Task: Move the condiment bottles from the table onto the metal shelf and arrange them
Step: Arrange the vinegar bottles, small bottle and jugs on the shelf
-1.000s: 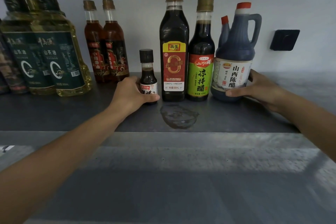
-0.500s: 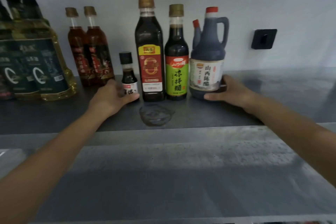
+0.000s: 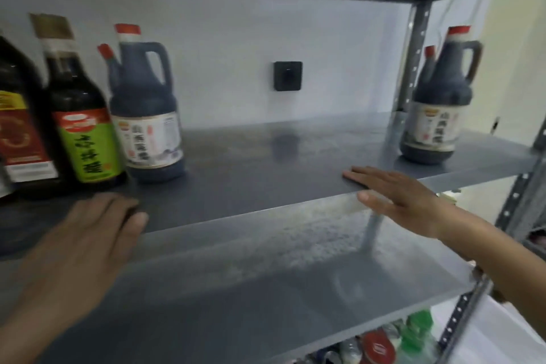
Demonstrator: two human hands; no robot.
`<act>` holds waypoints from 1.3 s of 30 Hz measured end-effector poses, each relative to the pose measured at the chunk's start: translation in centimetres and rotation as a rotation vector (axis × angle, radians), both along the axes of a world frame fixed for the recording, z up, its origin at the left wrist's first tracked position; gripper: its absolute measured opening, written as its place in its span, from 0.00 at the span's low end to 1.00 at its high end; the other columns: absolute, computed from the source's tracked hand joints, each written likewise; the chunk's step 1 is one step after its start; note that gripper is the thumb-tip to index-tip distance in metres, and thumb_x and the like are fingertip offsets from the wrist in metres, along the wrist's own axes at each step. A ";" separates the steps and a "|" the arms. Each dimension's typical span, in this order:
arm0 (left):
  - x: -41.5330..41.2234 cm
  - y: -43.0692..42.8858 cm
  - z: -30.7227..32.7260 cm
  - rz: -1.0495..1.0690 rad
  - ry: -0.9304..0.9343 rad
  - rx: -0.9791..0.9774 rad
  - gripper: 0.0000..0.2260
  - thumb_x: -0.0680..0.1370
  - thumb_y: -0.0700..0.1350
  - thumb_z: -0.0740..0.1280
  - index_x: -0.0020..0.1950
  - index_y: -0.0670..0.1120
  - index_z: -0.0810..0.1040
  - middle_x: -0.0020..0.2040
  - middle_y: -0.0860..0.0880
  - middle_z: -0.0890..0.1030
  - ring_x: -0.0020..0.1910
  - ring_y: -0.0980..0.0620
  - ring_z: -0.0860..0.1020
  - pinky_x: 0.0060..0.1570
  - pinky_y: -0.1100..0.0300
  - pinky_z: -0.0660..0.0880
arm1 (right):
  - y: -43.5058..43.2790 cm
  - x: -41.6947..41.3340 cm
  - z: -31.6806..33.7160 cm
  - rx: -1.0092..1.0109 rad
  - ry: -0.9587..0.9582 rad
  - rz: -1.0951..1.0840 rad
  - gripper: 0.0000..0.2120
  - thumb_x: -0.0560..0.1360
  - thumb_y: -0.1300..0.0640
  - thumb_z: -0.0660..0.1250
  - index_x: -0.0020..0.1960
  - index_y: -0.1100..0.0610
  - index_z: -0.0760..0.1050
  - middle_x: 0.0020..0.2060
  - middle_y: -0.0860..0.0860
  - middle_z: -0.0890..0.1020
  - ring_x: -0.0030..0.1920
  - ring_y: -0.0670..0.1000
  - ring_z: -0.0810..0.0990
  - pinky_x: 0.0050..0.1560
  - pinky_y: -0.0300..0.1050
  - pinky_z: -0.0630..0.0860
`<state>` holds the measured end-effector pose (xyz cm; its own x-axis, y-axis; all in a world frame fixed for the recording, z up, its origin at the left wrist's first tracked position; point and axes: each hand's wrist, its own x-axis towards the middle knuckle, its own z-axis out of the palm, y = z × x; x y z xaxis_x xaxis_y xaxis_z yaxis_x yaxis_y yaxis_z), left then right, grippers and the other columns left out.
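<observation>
Jug [image 3: 144, 115], dark with a red cap, side handle and white label, stands upright on the shelf [image 3: 266, 162] at left of frame. A green-label bottle [image 3: 85, 133] and a red-label bottle [image 3: 20, 139] stand just left of it. A second jug [image 3: 437, 109] of the same kind stands at far right. All label writing is too blurred to read. Left hand [image 3: 85, 245], lower left, has loosely bent fingers and holds nothing. Right hand [image 3: 399, 195] lies flat with straight fingers on the shelf's front edge.

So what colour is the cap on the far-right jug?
The jug cap is red, seen in the head view.
</observation>
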<state>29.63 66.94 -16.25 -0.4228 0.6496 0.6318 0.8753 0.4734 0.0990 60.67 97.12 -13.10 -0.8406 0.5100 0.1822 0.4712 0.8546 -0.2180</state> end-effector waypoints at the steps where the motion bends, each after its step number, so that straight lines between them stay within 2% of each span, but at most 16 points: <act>1: 2.5 2.2 0.5 -0.028 0.027 -0.035 0.20 0.80 0.57 0.51 0.56 0.46 0.75 0.53 0.45 0.77 0.50 0.41 0.77 0.45 0.45 0.75 | 1.0 1.6 -0.1 -0.046 0.045 -0.013 0.32 0.65 0.21 0.38 0.65 0.28 0.55 0.73 0.37 0.59 0.74 0.40 0.54 0.75 0.46 0.51; 3: 6.2 6.7 0.4 -0.024 0.063 -0.121 0.27 0.77 0.61 0.50 0.55 0.43 0.78 0.54 0.43 0.81 0.48 0.41 0.81 0.40 0.48 0.78 | 2.8 4.7 -0.3 -0.125 0.158 -0.044 0.32 0.68 0.23 0.44 0.67 0.33 0.62 0.71 0.38 0.64 0.73 0.40 0.59 0.74 0.44 0.53; 5: 10.0 11.4 0.6 -0.018 0.101 -0.221 0.32 0.76 0.64 0.48 0.53 0.41 0.80 0.53 0.42 0.83 0.45 0.41 0.83 0.37 0.51 0.79 | 4.1 7.1 -0.1 -0.168 0.291 -0.113 0.28 0.74 0.31 0.49 0.67 0.43 0.70 0.66 0.41 0.72 0.65 0.38 0.69 0.67 0.36 0.62; 7: 13.4 15.6 1.4 -0.081 0.105 -0.280 0.35 0.76 0.66 0.46 0.51 0.40 0.82 0.51 0.41 0.83 0.45 0.43 0.83 0.38 0.53 0.80 | 5.1 8.8 0.6 -0.202 0.388 -0.182 0.25 0.72 0.36 0.51 0.61 0.46 0.75 0.48 0.35 0.81 0.44 0.32 0.77 0.49 0.27 0.69; 8: 14.9 17.4 1.6 -0.108 0.135 -0.282 0.36 0.75 0.66 0.45 0.51 0.40 0.82 0.51 0.42 0.84 0.45 0.44 0.84 0.39 0.55 0.79 | 5.8 9.4 0.9 -0.198 0.417 -0.202 0.24 0.71 0.36 0.50 0.57 0.46 0.76 0.36 0.33 0.81 0.37 0.35 0.77 0.44 0.28 0.70; 9: 16.5 19.1 2.0 -0.119 0.160 -0.285 0.37 0.74 0.67 0.45 0.54 0.41 0.82 0.53 0.42 0.83 0.48 0.46 0.83 0.42 0.57 0.79 | 6.6 9.7 1.1 -0.174 0.447 -0.221 0.23 0.72 0.37 0.51 0.54 0.47 0.78 0.30 0.35 0.80 0.35 0.38 0.76 0.41 0.30 0.69; 11: 19.3 22.5 2.4 -0.157 0.138 -0.317 0.40 0.74 0.68 0.43 0.66 0.39 0.73 0.66 0.41 0.75 0.63 0.46 0.75 0.58 0.56 0.73 | 8.1 9.8 1.3 -0.107 0.518 -0.280 0.20 0.77 0.42 0.56 0.49 0.53 0.81 0.32 0.41 0.79 0.33 0.40 0.74 0.36 0.34 0.68; 13: 21.4 25.6 2.5 -0.199 0.116 -0.388 0.38 0.76 0.68 0.46 0.71 0.39 0.63 0.71 0.40 0.67 0.70 0.44 0.66 0.65 0.54 0.64 | 9.9 9.7 1.1 -0.111 0.580 -0.344 0.16 0.76 0.43 0.61 0.48 0.55 0.78 0.38 0.46 0.79 0.32 0.41 0.76 0.34 0.34 0.69; 15: 22.9 28.4 2.7 -0.231 0.094 -0.413 0.37 0.77 0.67 0.48 0.71 0.38 0.63 0.70 0.40 0.67 0.69 0.43 0.66 0.65 0.53 0.63 | 11.8 9.3 0.7 -0.178 0.574 -0.385 0.23 0.71 0.38 0.64 0.55 0.54 0.73 0.46 0.48 0.79 0.42 0.46 0.78 0.43 0.41 0.75; 17: 23.9 30.6 3.0 -0.266 0.048 -0.428 0.37 0.77 0.68 0.48 0.71 0.39 0.63 0.70 0.39 0.68 0.69 0.43 0.66 0.65 0.52 0.64 | 13.4 8.9 0.8 -0.245 0.513 -0.359 0.36 0.63 0.32 0.65 0.62 0.54 0.68 0.52 0.48 0.78 0.52 0.51 0.78 0.54 0.50 0.76; 20: 24.8 32.9 3.4 -0.308 -0.088 -0.384 0.38 0.75 0.70 0.50 0.71 0.40 0.62 0.69 0.41 0.70 0.67 0.44 0.69 0.61 0.51 0.68 | 14.6 8.0 1.6 -0.396 0.541 -0.224 0.44 0.58 0.32 0.67 0.67 0.54 0.66 0.58 0.48 0.76 0.57 0.50 0.77 0.57 0.47 0.74; 23: 24.8 34.0 4.2 -0.378 -0.363 -0.300 0.36 0.74 0.69 0.58 0.70 0.44 0.61 0.66 0.46 0.73 0.62 0.45 0.74 0.52 0.52 0.72 | 14.8 6.9 2.2 -0.446 0.587 -0.126 0.38 0.60 0.38 0.70 0.66 0.53 0.68 0.56 0.45 0.77 0.55 0.46 0.77 0.52 0.39 0.72; 27: 24.4 34.3 4.8 -0.528 -0.675 -0.212 0.35 0.73 0.58 0.70 0.74 0.50 0.57 0.71 0.51 0.69 0.66 0.48 0.71 0.61 0.51 0.72 | 14.9 6.2 2.2 -0.497 0.658 -0.100 0.34 0.62 0.44 0.74 0.65 0.53 0.70 0.55 0.45 0.79 0.50 0.42 0.77 0.44 0.32 0.71; 32: 24.0 33.6 5.1 -0.641 -0.935 -0.040 0.30 0.72 0.44 0.73 0.71 0.47 0.64 0.68 0.49 0.73 0.66 0.50 0.72 0.64 0.55 0.71 | 14.0 6.0 2.5 -0.537 0.664 -0.088 0.27 0.64 0.49 0.76 0.60 0.50 0.71 0.49 0.42 0.79 0.46 0.38 0.77 0.41 0.31 0.70; 37: 22.3 30.8 5.4 -0.666 -1.033 0.091 0.29 0.71 0.36 0.73 0.68 0.43 0.66 0.65 0.47 0.75 0.62 0.51 0.74 0.60 0.59 0.71 | 11.0 4.2 2.8 -0.579 0.644 -0.021 0.29 0.58 0.48 0.77 0.57 0.50 0.74 0.47 0.39 0.81 0.47 0.38 0.80 0.45 0.33 0.73; 39: 21.0 29.2 5.0 -0.646 -0.996 0.119 0.29 0.69 0.36 0.75 0.68 0.43 0.67 0.64 0.46 0.76 0.62 0.51 0.74 0.64 0.55 0.71 | 9.6 3.1 2.8 -0.585 0.628 0.013 0.32 0.55 0.46 0.77 0.58 0.50 0.75 0.48 0.40 0.81 0.48 0.39 0.80 0.47 0.35 0.74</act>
